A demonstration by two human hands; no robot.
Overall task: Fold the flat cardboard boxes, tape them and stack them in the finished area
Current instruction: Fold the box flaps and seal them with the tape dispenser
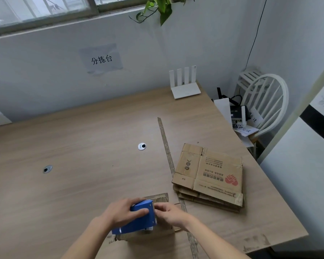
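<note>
My left hand point(123, 212) grips a blue tape dispenser point(138, 219) from above, low in the middle of the head view. My right hand point(171, 214) pinches at the dispenser's front end, where the tape comes out. Beneath both hands sits a small cardboard box point(158, 198), mostly hidden; only its corrugated far edge and a strip near my wrists show. A stack of flat cardboard boxes point(211, 176) with red print lies on the wooden table point(82, 156) to the right.
A long strip of brown tape point(166, 152) runs across the table from the back to the front edge, left of the flat stack. Two round cable holes point(142, 146) mark the tabletop. A white router point(185, 86) stands at the back; a white chair point(266, 101) with clutter is beyond the right edge.
</note>
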